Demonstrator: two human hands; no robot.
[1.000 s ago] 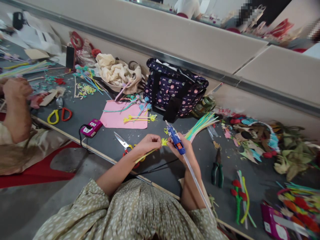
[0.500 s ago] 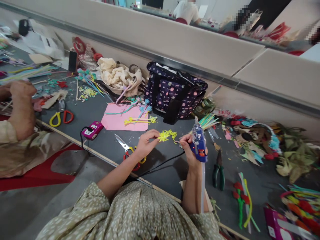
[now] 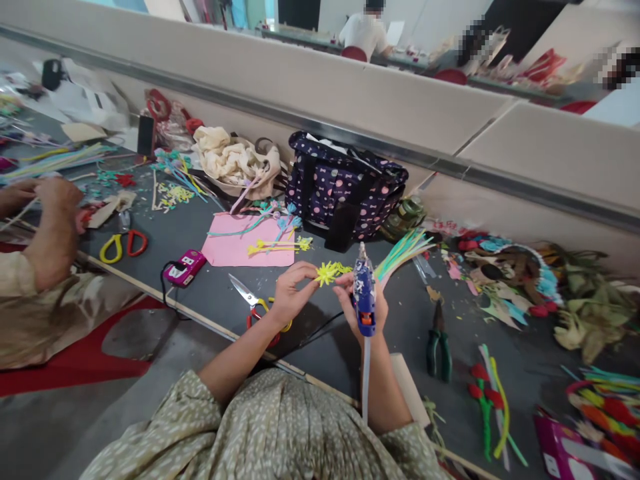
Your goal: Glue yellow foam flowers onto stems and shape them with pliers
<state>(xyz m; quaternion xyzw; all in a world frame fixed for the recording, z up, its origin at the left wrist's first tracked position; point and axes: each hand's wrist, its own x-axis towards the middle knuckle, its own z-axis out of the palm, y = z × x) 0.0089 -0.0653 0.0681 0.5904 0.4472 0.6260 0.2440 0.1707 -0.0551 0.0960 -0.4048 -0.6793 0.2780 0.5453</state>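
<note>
My left hand (image 3: 293,291) pinches a small yellow paper flower (image 3: 329,272) above the dark grey table (image 3: 210,293). My right hand (image 3: 361,308) is wrapped round a blue hot-glue gun (image 3: 365,295) that stands upright, nozzle up, with a clear glue stick trailing down from it. The right fingertips touch the flower's right side. The two hands meet just in front of my chest.
Scissors (image 3: 253,300) lie under my left wrist, green pliers (image 3: 437,339) to the right. A pink sheet (image 3: 243,243), a pink device (image 3: 183,267), a dotted navy bag (image 3: 345,190) and piles of coloured craft pieces surround them. Another person's arm (image 3: 47,227) works at the left.
The glue gun has swung from lying slanted toward the flower to standing upright, and my right hand has moved back in beside the flower. The left hand has lifted the flower slightly.
</note>
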